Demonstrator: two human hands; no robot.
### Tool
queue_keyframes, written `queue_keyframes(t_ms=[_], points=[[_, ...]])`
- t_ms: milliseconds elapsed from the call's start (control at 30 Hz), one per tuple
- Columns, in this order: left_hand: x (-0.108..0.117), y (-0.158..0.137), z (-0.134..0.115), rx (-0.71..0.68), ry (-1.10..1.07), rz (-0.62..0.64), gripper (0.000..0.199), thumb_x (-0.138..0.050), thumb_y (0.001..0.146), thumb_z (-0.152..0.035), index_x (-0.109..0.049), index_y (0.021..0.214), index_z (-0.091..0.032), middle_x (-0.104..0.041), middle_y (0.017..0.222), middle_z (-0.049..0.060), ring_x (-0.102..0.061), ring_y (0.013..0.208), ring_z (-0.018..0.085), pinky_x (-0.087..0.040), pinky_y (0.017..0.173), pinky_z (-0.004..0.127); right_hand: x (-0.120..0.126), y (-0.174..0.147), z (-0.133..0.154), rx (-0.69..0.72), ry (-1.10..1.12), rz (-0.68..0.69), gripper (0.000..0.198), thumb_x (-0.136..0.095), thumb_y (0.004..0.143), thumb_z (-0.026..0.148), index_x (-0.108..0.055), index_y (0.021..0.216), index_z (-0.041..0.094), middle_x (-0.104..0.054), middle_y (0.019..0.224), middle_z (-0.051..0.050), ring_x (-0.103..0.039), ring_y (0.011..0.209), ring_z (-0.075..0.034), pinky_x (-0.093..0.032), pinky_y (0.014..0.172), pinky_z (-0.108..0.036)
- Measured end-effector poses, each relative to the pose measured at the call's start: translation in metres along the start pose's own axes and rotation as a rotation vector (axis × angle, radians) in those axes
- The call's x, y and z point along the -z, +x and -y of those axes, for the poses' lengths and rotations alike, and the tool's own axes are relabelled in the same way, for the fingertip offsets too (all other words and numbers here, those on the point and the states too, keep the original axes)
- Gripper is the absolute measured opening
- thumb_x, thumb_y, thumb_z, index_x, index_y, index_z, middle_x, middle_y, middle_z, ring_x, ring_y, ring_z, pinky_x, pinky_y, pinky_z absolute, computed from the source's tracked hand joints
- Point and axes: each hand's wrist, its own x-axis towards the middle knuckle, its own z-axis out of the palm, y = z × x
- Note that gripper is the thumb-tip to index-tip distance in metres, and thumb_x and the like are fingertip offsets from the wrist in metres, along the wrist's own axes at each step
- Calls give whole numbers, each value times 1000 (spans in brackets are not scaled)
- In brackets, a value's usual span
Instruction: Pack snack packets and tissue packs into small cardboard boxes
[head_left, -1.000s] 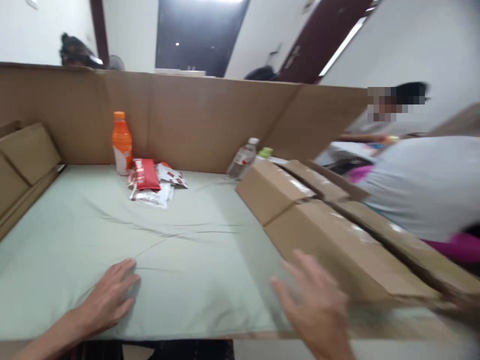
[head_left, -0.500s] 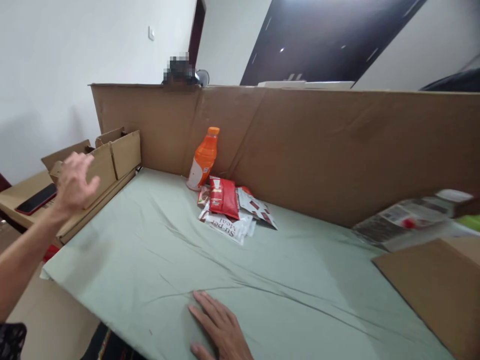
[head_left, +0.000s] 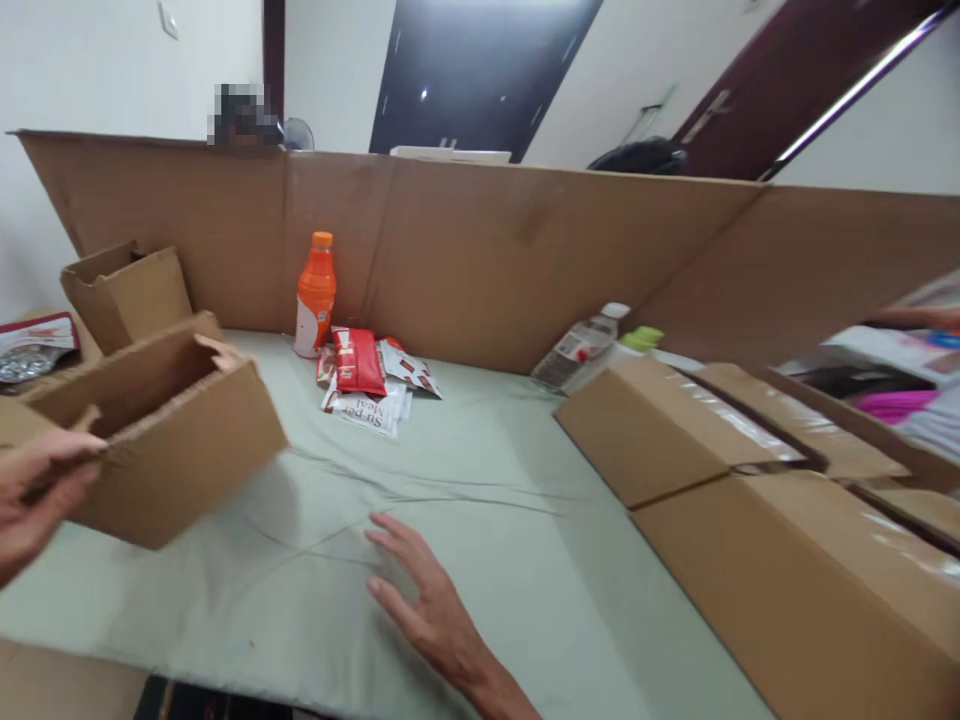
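My left hand grips the near edge of an open-topped cardboard box, which is tilted over the left part of the cloth-covered table. Above the front of the cloth, my right hand has its fingers apart and holds nothing. Farther back lie a red packet, a white "Super Meal" packet and a white sachet with dark red marks, in one pile. An orange bottle stands upright just left of them.
A cardboard wall runs along the back. Another small box and a foil pouch are at the left. Large cartons line the right, with a leaning clear bottle and a green-capped one behind.
My left hand has taken hold of a cardboard box and brought it from the left side over the table. My right hand has risen slightly. The view has swung to the right.
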Motion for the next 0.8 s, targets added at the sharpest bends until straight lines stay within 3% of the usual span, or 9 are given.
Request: queue_keyframes(t_ms=[67,133,200,367,467,567,667,800], points=[[-28,3,-45,-149,-69,129,15,-62,97,-26,-70,109,-30,-77,99,-6,-75,85,16,-61,76,25,14,3,4,-81,63,-85,58,-65,96,40,-55,151,26,-55,156,-16,-53,144,-32,-51,113,-54],[-57,14,-83,-370,-266,256,24,-54,96,-10,-67,109,-26,-77,93,1,-74,86,18,-62,83,30,28,0,7,-137,137,-111,73,-68,94,46,-42,159,26,-49,161,-16,-50,147,-33,-52,112,-52],[-79,25,-106,-492,-399,342,32,-48,94,-1,-64,111,-23,-76,91,4,-73,91,20,-60,90,36,38,-10,8,-177,190,-93,81,-70,92,53,-40,161,25,-50,161,-17,-50,147,-34,-50,113,-53],[-94,34,-111,-510,-426,358,33,-50,89,1,-62,108,-23,-75,94,4,-71,104,22,-56,100,39,51,-53,2,-283,117,-11,68,-72,90,55,-59,149,24,-71,136,-17,-71,121,-35,-60,100,-52],[-92,23,-101,-511,-335,260,38,-58,87,-3,-61,119,-22,-77,104,6,-69,111,24,-51,109,45,63,-51,-4,-303,117,-64,53,-69,91,53,-71,136,25,-73,133,-15,-70,124,-34,-60,101,-50],[-95,12,-98,-445,-318,109,35,-57,85,-1,-63,116,-17,-75,97,6,-68,105,23,-50,107,45,80,-5,-15,-356,106,-131,45,-60,94,55,-77,119,21,-76,126,-15,-72,118,-33,-60,100,-47],[-104,6,-106,-363,-391,-5,31,-51,81,4,-64,100,-17,-70,82,3,-66,93,20,-52,101,43,87,77,-31,-371,-8,-132,47,-54,92,54,-77,113,18,-78,117,-17,-75,109,-32,-60,95,-47],[-119,0,-114,-336,-366,-33,37,-48,76,6,-63,97,-20,-72,78,1,-69,89,20,-56,98,41,58,198,-49,-342,-124,-113,50,-67,85,43,-70,127,17,-65,143,-18,-58,136,-35,-49,109,-51]])
